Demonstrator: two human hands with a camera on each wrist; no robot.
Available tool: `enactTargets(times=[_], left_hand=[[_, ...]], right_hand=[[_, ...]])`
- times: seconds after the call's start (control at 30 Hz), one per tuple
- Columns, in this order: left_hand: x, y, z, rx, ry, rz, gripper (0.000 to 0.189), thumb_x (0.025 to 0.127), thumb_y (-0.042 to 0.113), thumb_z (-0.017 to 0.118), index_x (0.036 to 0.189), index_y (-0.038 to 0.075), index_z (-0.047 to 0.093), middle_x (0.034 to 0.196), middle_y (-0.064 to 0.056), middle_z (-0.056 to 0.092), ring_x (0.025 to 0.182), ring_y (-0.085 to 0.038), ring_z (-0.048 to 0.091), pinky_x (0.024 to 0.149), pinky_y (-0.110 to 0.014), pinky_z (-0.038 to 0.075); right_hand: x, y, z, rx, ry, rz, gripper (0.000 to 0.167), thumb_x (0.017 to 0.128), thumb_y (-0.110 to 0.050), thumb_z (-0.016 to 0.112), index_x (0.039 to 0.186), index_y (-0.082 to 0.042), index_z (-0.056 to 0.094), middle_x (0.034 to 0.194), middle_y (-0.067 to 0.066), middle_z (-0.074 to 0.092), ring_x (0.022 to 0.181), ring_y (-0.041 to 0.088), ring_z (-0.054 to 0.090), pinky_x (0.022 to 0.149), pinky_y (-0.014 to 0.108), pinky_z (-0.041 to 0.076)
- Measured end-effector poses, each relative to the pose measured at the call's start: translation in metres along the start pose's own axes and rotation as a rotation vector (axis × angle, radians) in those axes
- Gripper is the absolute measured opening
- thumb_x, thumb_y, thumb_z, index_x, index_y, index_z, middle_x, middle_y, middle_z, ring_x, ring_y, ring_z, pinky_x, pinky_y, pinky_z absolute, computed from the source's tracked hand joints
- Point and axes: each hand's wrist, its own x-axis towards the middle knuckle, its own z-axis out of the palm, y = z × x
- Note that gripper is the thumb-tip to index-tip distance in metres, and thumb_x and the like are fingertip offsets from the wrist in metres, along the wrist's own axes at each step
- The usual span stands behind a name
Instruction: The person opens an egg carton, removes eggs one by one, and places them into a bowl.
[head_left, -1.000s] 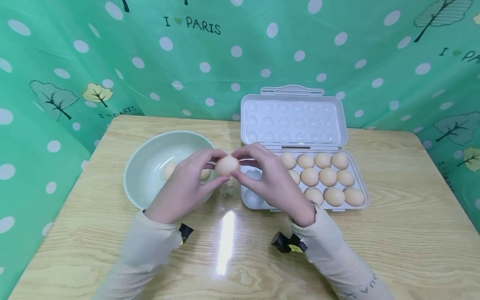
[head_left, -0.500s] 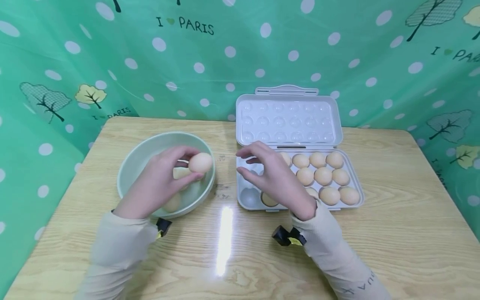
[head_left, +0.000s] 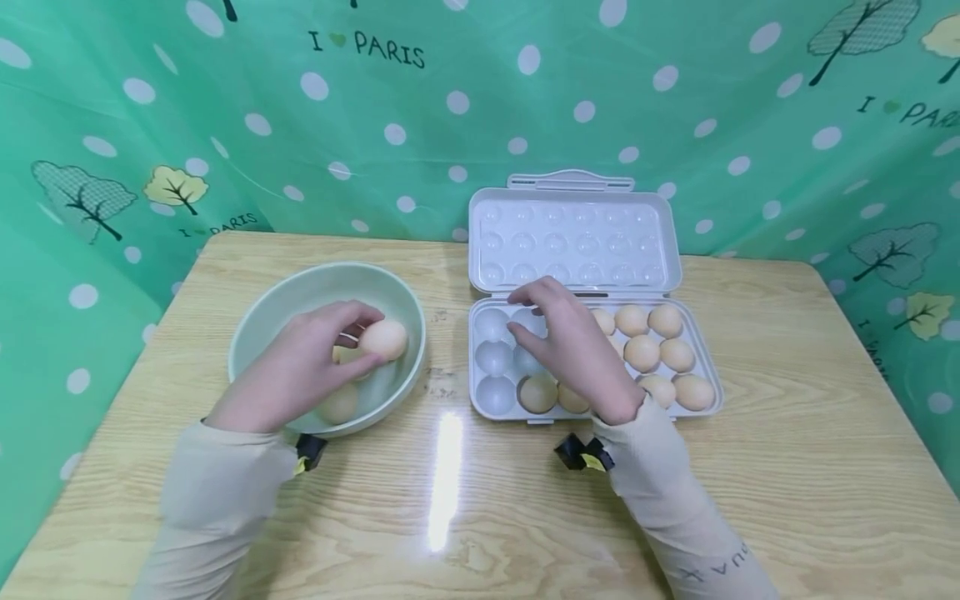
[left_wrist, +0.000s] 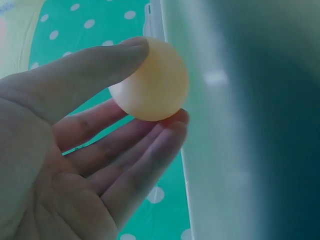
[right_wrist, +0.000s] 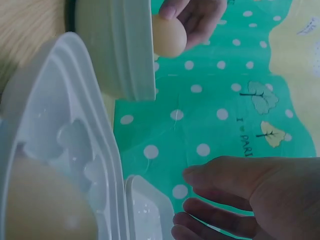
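My left hand point(head_left: 311, 358) pinches a pale brown egg point(head_left: 384, 340) between thumb and fingers, over the right part of a light green bowl point(head_left: 258, 308). More eggs point(head_left: 339, 405) lie in the bowl, partly hidden by that hand. The left wrist view shows the thumb on one side of the egg point(left_wrist: 155, 82) and fingertips below it. My right hand point(head_left: 566, 337) holds nothing; its fingers are relaxed above the egg carton point(head_left: 480, 417). Several eggs point(head_left: 642, 353) sit in the carton, while several cups point(head_left: 495, 393) at its left end are bare.
The carton's lid point(head_left: 573, 237) stands raised behind its base. A wooden table point(head_left: 510, 517) carries both bowl and carton. Behind and to the left hangs a green dotted curtain point(head_left: 420, 108). A small black device sits at each wrist.
Both hands held the egg between bowl and carton. The right hand has let go and moved right over the carton; the left has carried the egg left and lower over the bowl.
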Motion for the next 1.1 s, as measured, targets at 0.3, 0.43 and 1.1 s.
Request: enactTargets(times=[0.3, 0.43, 1.1], left_hand=[[-0.002, 0.001, -0.003, 0.030, -0.040, -0.019, 0.034, 0.089, 0.015, 0.075, 0.120, 0.006, 0.064, 0.116, -0.008, 0.069, 0.103, -0.027, 0.068, 0.092, -0.045, 0.055], [-0.003, 0.000, -0.003, 0.063, -0.057, 0.000, 0.035, 0.089, 0.015, 0.074, 0.120, 0.003, 0.065, 0.114, -0.010, 0.070, 0.102, -0.028, 0.067, 0.092, -0.047, 0.054], [-0.003, 0.001, 0.012, 0.161, -0.123, -0.001, 0.023, 0.091, 0.016, 0.068, 0.111, 0.005, 0.069, 0.094, 0.001, 0.069, 0.080, -0.014, 0.059, 0.077, -0.034, 0.049]], right_hand=[[0.005, 0.010, -0.006, 0.036, -0.020, 0.029, 0.027, 0.093, -0.010, 0.068, 0.119, 0.000, 0.065, 0.118, 0.015, 0.063, 0.112, 0.031, 0.060, 0.097, 0.044, 0.053], [0.004, 0.010, -0.006, 0.037, -0.044, 0.058, 0.028, 0.094, -0.012, 0.068, 0.119, -0.002, 0.064, 0.119, 0.013, 0.062, 0.113, 0.031, 0.061, 0.098, 0.045, 0.053], [-0.035, 0.017, -0.014, 0.023, -0.158, -0.156, 0.023, 0.090, -0.014, 0.074, 0.111, -0.007, 0.067, 0.109, 0.007, 0.066, 0.100, 0.023, 0.061, 0.086, 0.041, 0.054]])
